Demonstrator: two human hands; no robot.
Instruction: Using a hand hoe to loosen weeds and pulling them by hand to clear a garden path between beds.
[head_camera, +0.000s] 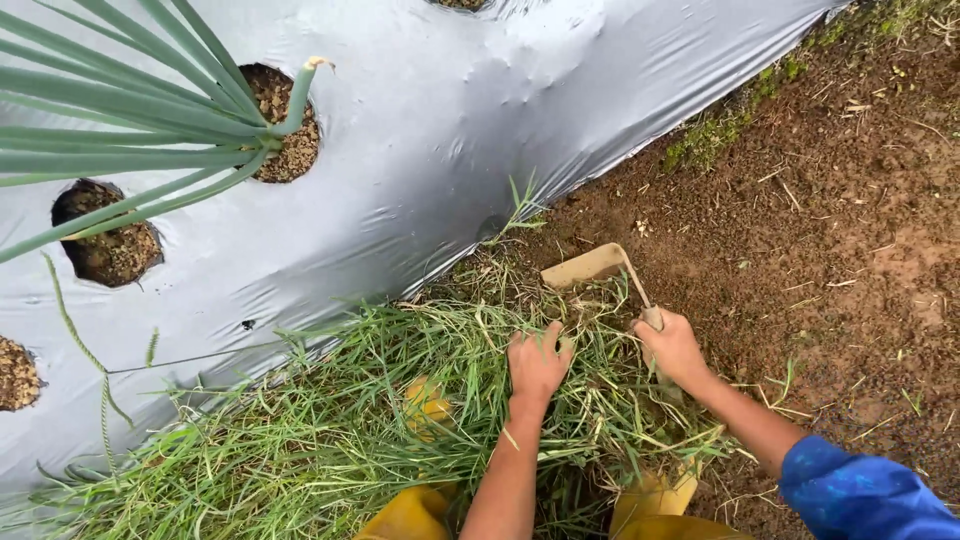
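Beside silver mulch sheeting (450, 150), the left hand (537, 362) clenches grass (330, 420); the right hand (673, 347), fingers wrapped around a hoe (600, 268), should cut low, sparing plastic.

Two bare hands, a left hand (537, 362) and a right hand (673, 347), one flat tan metal hoe blade (588, 267), one big shiny silver plastic sheet (450, 130), five round dirt-filled planting holes (285, 122), two yellow rubber boots (652, 498)
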